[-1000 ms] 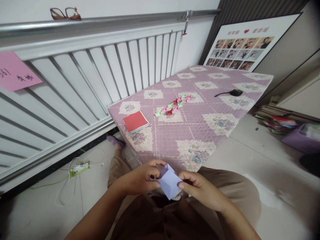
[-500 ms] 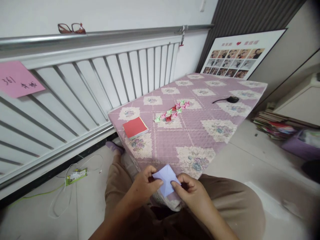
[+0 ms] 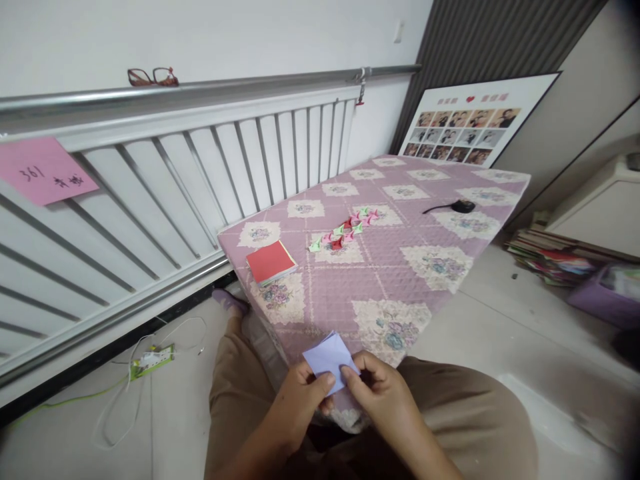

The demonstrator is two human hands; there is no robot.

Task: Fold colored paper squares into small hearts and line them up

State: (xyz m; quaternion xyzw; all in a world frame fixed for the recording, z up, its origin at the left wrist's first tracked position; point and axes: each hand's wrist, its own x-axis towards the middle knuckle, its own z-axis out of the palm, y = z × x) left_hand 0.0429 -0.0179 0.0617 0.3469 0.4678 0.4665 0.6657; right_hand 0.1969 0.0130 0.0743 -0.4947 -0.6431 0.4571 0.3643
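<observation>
A small folded square of lavender paper (image 3: 330, 353) is held between my two hands above the near corner of the table. My left hand (image 3: 306, 395) pinches its lower left edge, thumb on top and fingers underneath. At the right edge, my right hand (image 3: 373, 380) grips it the same way, with the thumb pressed on its face. Loose layers show along the paper's top corner. Farther up the tablecloth (image 3: 350, 293) stand two slanting rows of small folded paper pieces (image 3: 338, 244) in green, pink and red. To their left lies a stack of square paper (image 3: 273, 261), red on top.
A black object with a short cable (image 3: 463, 206) lies on the table's right side. Along the left runs a white radiator (image 3: 200, 173) with glasses (image 3: 153, 77) on the pipe above it. A power strip (image 3: 153, 361) with cables is on the floor. A photo board (image 3: 467, 123) leans behind the table.
The lavender paper looks flatter and more square now. My left hand has shifted down to its lower edge, with fingertips showing beneath. The camera view has tilted up slightly.
</observation>
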